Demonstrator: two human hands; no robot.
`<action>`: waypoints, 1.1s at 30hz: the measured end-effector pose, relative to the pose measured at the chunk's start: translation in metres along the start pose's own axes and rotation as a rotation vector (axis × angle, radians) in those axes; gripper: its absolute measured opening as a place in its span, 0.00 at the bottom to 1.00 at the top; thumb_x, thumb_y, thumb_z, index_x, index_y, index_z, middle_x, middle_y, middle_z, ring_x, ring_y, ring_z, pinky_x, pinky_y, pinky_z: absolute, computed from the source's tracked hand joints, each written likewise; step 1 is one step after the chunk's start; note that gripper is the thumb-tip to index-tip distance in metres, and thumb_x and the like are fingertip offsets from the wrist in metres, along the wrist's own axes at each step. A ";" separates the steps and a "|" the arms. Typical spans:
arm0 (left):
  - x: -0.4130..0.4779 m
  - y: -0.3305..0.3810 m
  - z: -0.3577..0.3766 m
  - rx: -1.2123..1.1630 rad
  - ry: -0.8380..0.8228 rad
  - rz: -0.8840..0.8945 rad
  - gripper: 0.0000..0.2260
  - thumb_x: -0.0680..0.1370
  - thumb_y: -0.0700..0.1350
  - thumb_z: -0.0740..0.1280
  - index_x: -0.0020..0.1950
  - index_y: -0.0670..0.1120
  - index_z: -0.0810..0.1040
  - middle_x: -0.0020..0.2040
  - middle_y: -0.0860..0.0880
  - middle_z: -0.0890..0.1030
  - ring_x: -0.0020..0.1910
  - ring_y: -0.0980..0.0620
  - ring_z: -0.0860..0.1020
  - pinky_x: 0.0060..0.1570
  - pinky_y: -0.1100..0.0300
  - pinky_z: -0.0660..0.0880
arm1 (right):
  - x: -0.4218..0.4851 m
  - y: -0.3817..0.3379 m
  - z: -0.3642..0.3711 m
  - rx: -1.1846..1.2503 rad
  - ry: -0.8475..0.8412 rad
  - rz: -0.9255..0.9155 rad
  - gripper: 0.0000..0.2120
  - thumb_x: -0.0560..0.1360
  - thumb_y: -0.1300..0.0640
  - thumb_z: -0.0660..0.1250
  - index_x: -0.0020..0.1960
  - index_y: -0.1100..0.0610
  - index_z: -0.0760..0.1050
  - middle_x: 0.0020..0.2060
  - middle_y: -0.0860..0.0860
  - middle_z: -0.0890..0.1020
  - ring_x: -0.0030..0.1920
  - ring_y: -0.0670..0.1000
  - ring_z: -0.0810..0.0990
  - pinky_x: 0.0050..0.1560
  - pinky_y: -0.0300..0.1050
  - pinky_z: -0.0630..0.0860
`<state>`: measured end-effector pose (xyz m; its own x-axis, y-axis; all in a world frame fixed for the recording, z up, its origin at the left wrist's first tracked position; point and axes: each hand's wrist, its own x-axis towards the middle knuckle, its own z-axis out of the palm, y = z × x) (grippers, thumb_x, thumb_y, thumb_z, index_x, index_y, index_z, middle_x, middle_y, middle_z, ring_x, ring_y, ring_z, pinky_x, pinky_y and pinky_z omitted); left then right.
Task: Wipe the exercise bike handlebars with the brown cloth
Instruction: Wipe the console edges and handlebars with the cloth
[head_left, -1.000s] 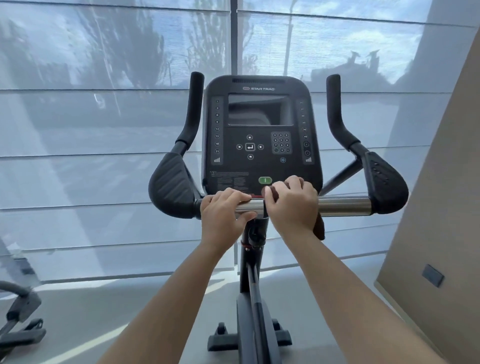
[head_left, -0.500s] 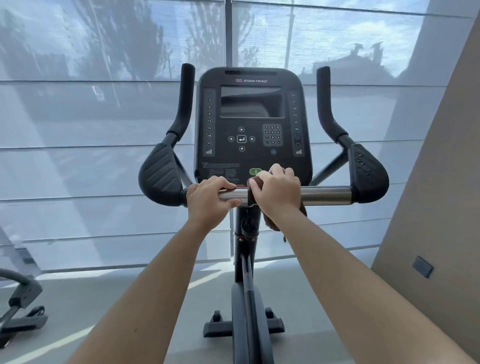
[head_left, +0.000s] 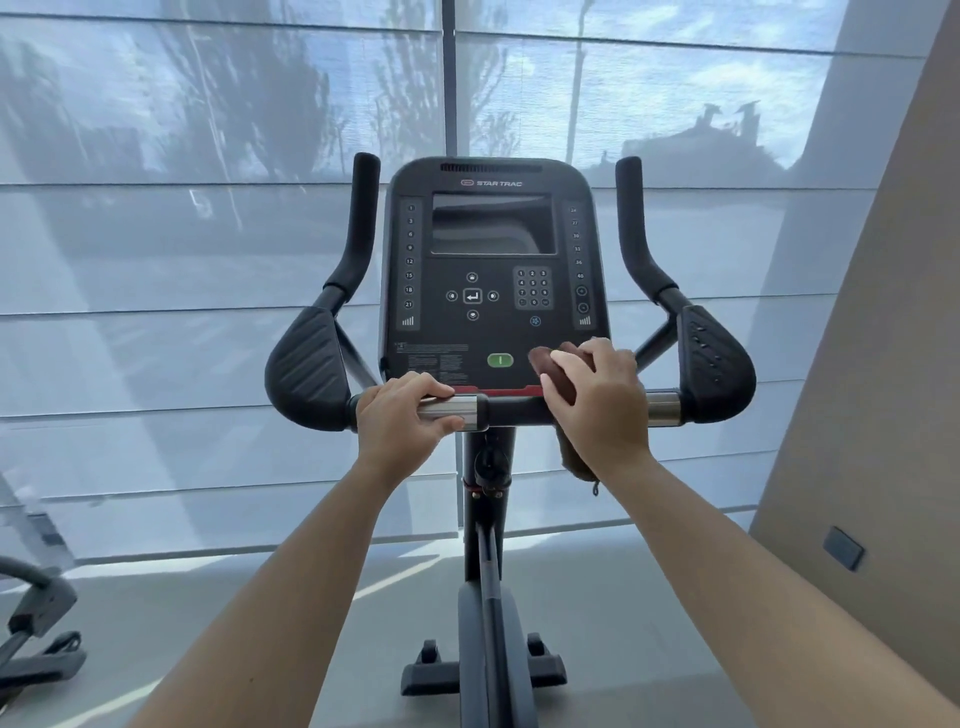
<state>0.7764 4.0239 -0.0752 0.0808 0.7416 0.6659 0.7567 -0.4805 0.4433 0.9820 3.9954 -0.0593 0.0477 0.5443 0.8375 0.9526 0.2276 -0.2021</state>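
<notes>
Right hand (head_left: 597, 410) has slid right along the handlebar crossbar (head_left: 511, 410) since a second ago. It was butted against the left hand at the centre post; now bare black bar shows between them. Brown cloth (head_left: 560, 376) travelled with it.

Grip: the right hand's fingers are curled over the cloth, clamping it onto the bar. The cloth is draped across the bar (bunched end sticks up in front of the console (head_left: 493, 275) lower edge, tail hangs below the bar by the wrist). Left hand (head_left: 402, 418) is wrapped round the left chrome sleeve (head_left: 457, 410), same spot as before, no cloth in it. Looks like bracing only.

Geometry that matters: the crossbar's long axis runs left-right across the view, so the stroke follows that line. Right of the cloth: right chrome sleeve (head_left: 664, 409) just beside the knuckles, then right elbow pad (head_left: 714, 364), with the right upright grip (head_left: 636, 223) rising behind it. The right hand is the nearer one for all of that.

My read: mid-wipe, centre section covered, sensible next stroke is outward over the right sleeve. The left side, meaning that sleeve, the left elbow pad (head_left: 309, 369) and the left upright grip (head_left: 361, 223), would need the left hand off first. Can't tell whether any surface is actually clean.
</notes>
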 end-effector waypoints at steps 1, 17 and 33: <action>0.000 -0.001 0.000 -0.003 0.003 -0.001 0.12 0.66 0.48 0.75 0.46 0.51 0.79 0.44 0.56 0.80 0.44 0.54 0.75 0.45 0.63 0.55 | -0.003 0.005 0.001 -0.030 -0.001 0.034 0.12 0.72 0.54 0.68 0.53 0.59 0.79 0.47 0.60 0.79 0.46 0.62 0.75 0.43 0.56 0.78; 0.002 0.064 0.039 0.129 -0.117 0.143 0.13 0.71 0.47 0.71 0.55 0.47 0.78 0.54 0.50 0.79 0.55 0.49 0.74 0.58 0.54 0.60 | -0.016 0.036 0.008 -0.107 0.126 -0.113 0.11 0.71 0.51 0.66 0.49 0.56 0.80 0.43 0.56 0.81 0.44 0.60 0.78 0.39 0.50 0.76; 0.005 0.066 0.053 0.057 -0.002 0.026 0.12 0.65 0.45 0.76 0.46 0.48 0.79 0.43 0.52 0.80 0.45 0.50 0.77 0.42 0.61 0.54 | -0.004 0.016 0.015 -0.012 0.122 0.028 0.07 0.68 0.52 0.69 0.41 0.56 0.80 0.39 0.55 0.80 0.37 0.59 0.76 0.38 0.48 0.74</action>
<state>0.8613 4.0208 -0.0746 0.1021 0.7299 0.6759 0.7897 -0.4726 0.3911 0.9930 4.0085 -0.0737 0.1098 0.4481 0.8872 0.9538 0.2037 -0.2209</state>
